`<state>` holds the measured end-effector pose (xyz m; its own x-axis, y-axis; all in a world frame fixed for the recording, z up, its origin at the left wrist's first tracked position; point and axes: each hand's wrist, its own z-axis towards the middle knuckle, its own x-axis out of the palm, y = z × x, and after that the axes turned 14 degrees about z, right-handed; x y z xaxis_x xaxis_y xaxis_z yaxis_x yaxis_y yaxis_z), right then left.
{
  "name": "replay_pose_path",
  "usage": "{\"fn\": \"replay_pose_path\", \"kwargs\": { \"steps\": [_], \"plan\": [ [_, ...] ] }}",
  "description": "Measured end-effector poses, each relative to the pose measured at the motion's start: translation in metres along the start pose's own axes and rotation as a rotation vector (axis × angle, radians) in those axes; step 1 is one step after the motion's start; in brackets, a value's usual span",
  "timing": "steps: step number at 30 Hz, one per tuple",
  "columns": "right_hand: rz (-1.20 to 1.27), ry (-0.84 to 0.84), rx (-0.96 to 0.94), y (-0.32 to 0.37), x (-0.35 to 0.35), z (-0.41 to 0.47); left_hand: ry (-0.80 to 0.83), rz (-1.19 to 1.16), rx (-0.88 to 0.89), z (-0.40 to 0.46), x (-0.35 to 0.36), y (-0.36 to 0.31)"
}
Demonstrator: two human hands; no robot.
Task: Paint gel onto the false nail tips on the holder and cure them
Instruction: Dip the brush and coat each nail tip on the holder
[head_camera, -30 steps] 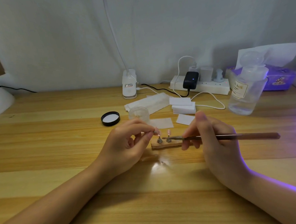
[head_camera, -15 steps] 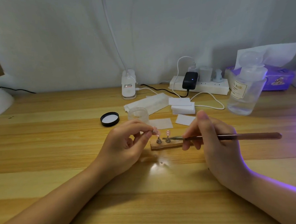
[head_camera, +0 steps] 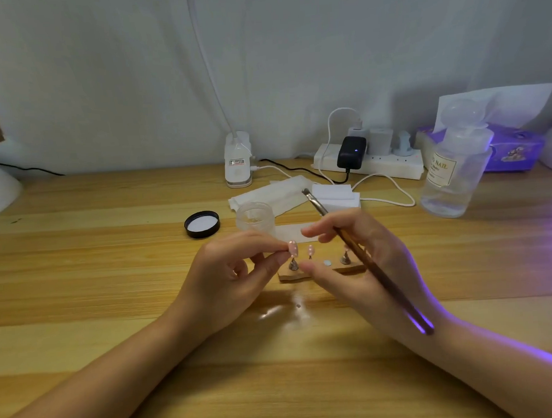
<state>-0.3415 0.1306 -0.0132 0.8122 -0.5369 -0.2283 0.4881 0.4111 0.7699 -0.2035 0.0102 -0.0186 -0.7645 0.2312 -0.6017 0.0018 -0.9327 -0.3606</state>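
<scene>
**Left fingers on the pink tip, brush tucked up in the right**

We're looking down on the wooden bench (head_camera: pixel 80 283), and both hands meet over the little wooden holder (head_camera: pixel 295 274) at the centre. The left hand (head_camera: pixel 227 275) has its thumb and forefinger pinched narrow on the leftmost false nail tip (head_camera: pixel 292 249), a pale pink one that sits on its metal stand. Just beside it we see a second pink tip (head_camera: pixel 310 251) on its own stand, free of any finger, and a third stand (head_camera: pixel 345 259) further right, partly hidden behind the brush handle. A small pale disc (head_camera: pixel 327 263) lies on the holder between those two.

The right hand (head_camera: pixel 367 261) holds the brush (head_camera: pixel 360 255) slanted across its fingers, flat bristle end pointing up and away from the tips, dark handle running back over the wrist. Its thumb and forefinger are held apart, either side of the second tip; we can't tell whether they touch it.

Behind the hands stands the open frosted gel jar (head_camera: pixel 256 217), with its black lid (head_camera: pixel 202 224) lying inside-up to the left. Further back we have white wipes (head_camera: pixel 335 196), a power strip (head_camera: pixel 381 163) and a clear bottle (head_camera: pixel 455 174). Violet light spills in from the right edge.
</scene>
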Motion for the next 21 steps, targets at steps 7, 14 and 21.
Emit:
{"fn": "replay_pose_path", "kwargs": {
  "steps": [7,14,21],
  "plan": [
    [0.002,0.038,-0.022,-0.002,0.002,0.001,0.013,-0.004,0.038,-0.001,0.002,0.000],
    [0.029,0.065,-0.089,-0.004,0.002,0.002,0.042,0.007,0.050,0.000,0.001,-0.002],
    [0.062,-0.046,-0.072,-0.004,-0.008,0.004,0.008,-0.007,-0.059,-0.001,-0.002,-0.003]
  ]
}}
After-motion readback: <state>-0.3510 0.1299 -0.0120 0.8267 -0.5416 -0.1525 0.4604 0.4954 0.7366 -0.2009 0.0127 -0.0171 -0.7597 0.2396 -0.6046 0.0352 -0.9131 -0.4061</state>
